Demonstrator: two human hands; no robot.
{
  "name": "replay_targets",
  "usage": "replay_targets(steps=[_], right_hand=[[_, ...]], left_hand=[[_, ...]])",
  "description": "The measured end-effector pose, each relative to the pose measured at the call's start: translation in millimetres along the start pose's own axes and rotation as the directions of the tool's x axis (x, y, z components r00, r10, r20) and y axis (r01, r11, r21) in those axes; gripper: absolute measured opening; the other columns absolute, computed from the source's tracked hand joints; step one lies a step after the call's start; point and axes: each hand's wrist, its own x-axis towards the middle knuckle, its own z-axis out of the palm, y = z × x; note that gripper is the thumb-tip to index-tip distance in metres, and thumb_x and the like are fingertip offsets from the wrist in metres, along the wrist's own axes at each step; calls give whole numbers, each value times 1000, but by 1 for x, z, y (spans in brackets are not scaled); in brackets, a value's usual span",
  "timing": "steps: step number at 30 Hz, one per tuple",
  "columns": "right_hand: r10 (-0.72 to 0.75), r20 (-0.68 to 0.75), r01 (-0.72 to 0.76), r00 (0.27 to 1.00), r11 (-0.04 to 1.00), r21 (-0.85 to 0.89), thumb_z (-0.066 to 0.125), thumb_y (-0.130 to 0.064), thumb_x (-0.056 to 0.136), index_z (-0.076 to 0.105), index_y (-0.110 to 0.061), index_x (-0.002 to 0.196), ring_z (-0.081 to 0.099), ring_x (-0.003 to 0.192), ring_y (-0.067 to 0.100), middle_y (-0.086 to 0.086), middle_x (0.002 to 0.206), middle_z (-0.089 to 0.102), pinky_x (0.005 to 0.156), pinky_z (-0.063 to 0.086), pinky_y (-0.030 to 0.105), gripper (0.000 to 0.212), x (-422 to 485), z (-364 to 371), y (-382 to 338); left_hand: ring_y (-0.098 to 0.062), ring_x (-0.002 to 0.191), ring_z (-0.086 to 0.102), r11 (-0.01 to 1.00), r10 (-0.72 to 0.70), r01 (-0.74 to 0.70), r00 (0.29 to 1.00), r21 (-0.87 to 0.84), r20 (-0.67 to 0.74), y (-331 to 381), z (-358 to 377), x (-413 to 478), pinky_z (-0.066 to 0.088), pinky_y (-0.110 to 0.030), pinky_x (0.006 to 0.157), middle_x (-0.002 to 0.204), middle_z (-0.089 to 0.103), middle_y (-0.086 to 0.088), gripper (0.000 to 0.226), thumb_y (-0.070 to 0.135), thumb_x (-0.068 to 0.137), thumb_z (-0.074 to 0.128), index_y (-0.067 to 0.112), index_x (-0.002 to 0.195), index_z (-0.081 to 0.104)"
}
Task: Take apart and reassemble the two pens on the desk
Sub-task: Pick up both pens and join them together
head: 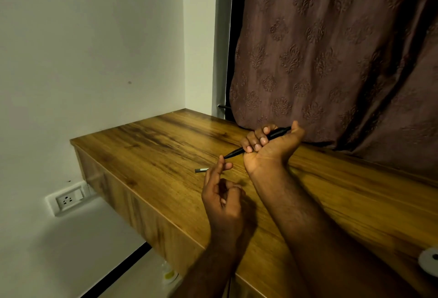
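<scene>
Head view: your right hand (267, 145) fisted round the black pen (276, 133), likely bracing it for unscrewing; just below the pen's tip your left hand (221, 193) hovered, its hold on a grey piece (201, 170) unclear.

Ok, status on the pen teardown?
Right hand grips black pen, tip toward left hand. Small grey part by left fingers; held or lying on desk, unclear. Nothing in the way.

black pen (258, 142), brown damask curtain (331, 48)
</scene>
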Motion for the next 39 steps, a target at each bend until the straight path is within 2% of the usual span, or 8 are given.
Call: replay_targets(steps=[4, 8, 16, 19, 24, 28, 33, 39], right_hand=[[61, -25, -62, 998, 997, -40, 27, -47, 92, 46, -12, 65, 30, 41, 15, 1, 50, 35, 46, 25, 24, 49, 4, -4, 10], [56, -118, -80, 991, 974, -210, 33, -28, 99, 54, -8, 75, 43, 51, 17, 5, 60, 44, 51, 37, 30, 37, 7, -15, 33], [-56, -151, 9, 987, 955, -296, 32, -18, 104, 49, -5, 101, 63, 67, 24, 13, 76, 58, 63, 56, 33, 21, 15, -36, 57], [-20, -92, -12, 996, 944, -329, 33, -15, 104, 46, -4, 113, 67, 76, 27, 18, 85, 62, 68, 57, 34, 19, 15, -41, 62], [88, 3, -75, 996, 871, -486, 57, -9, 94, 57, -6, 103, 66, 92, 22, 10, 93, 67, 70, 53, 31, 10, 27, -57, 62], [167, 94, -93, 981, 844, -527, 68, 3, 82, 54, -8, 114, 62, 77, 17, 12, 90, 65, 62, 51, 29, 36, 34, -67, 55], [216, 301, 176, 929, 459, -871, 72, -5, 81, 65, -15, 90, 59, 65, 11, 3, 79, 67, 60, 48, 22, 16, 49, -85, 47], [244, 371, 360, 896, 87, -929, 74, -13, 81, 72, -15, 92, 58, 77, 8, -3, 82, 67, 68, 45, 20, 12, 62, -100, 50]], left_hand=[[-27, 64, 56, 970, -245, 244, 963, -23, -111, 5, 0, 6, 49, -28, 54, 98, 70, -1, 23, 7, 93, 56, 19, 112, 64], [-1, 40, 48, 920, -391, 389, 914, -35, -113, 10, -3, 17, 40, -14, 37, 72, 57, -10, 17, 11, 96, 54, -2, 103, 62], [-2, 54, 61, 866, -485, 462, 869, 193, 97, 3, -36, 40, 48, -13, 47, 81, 67, -12, 12, 6, 91, 61, 2, 101, 66], [2, 49, 61, 842, -523, 485, 842, 235, 135, -2, -42, 45, 46, -11, 46, 69, 65, -6, 11, -1, 91, 58, 1, 96, 67], [-7, 53, 52, 841, -465, 403, 879, 360, 102, -18, -66, 79, 44, -11, 47, 63, 59, -4, 18, -1, 92, 57, 11, 81, 66], [2, 47, 53, 845, -422, 319, 890, 430, 169, -20, -88, 105, 45, -11, 48, 66, 58, -6, 20, -5, 91, 56, 9, 80, 65], [-1, 53, 55, 737, -433, 201, 874, 645, 222, -29, -108, 122, 45, -17, 56, 67, 61, -3, 12, 0, 90, 60, 7, 84, 67], [-11, 65, 59, 627, -395, 14, 868, 779, 302, -38, -108, 123, 45, -10, 52, 73, 65, -3, 20, 2, 87, 62, 16, 73, 65]])
